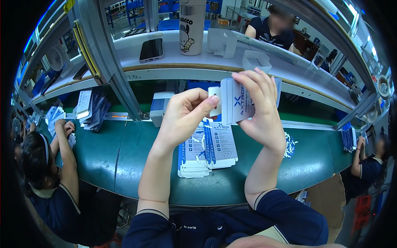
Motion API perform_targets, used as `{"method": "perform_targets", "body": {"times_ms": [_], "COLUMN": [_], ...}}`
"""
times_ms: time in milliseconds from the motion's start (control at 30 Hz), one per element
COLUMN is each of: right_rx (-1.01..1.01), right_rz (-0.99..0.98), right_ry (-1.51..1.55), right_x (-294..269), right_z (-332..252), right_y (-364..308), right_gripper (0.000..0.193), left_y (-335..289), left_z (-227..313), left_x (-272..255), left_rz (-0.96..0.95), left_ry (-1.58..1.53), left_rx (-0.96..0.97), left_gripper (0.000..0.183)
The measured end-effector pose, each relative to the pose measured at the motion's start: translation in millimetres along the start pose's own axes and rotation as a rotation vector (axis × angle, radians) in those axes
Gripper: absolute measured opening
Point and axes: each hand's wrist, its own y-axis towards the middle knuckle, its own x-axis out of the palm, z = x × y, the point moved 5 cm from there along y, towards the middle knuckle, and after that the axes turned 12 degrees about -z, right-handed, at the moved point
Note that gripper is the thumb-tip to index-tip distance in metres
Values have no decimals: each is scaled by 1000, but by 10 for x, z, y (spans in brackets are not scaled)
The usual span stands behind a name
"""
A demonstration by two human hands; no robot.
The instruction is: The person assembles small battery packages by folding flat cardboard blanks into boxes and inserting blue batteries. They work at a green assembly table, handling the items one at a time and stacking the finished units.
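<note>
My right hand [264, 109] is wrapped round a small bundle of flat blue-and-white cartons [240, 101], raised above the bench. Just left of the bundle, my left hand [184, 109] pinches a small white piece [214, 91] between thumb and fingers. Whether this piece is loose or part of a carton I cannot tell. Below my hands, two stacks of flat printed cartons [223, 144] lie side by side on the green bench [144, 165]. Small white and blue paper scraps [202, 153] are scattered over them.
More scraps [290, 146] lie in a heap at the right. A block of cartons [159, 109] stands behind my left arm. The shelf [165, 72] carries a phone [151, 49], a tumbler [192, 29] and clear plastic pieces [222, 43]. Co-workers sit left [53, 186], right and opposite.
</note>
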Motion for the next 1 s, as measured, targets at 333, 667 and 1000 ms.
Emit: {"method": "perform_targets", "body": {"times_ms": [333,667,1000], "right_rx": [-123,-182,-128], "right_rz": [51,11,-19], "right_ry": [278,587,572], "right_x": [-44,30,72], "right_z": [83,126,85], "right_y": [17,26,31], "right_gripper": [74,81,84], "left_y": [-7,-50,-80], "left_z": [42,209,198], "left_x": [161,291,260], "left_rz": [35,60,113], "left_ry": [-139,69,160], "left_rx": [154,307,219], "left_gripper": [26,27,28]}}
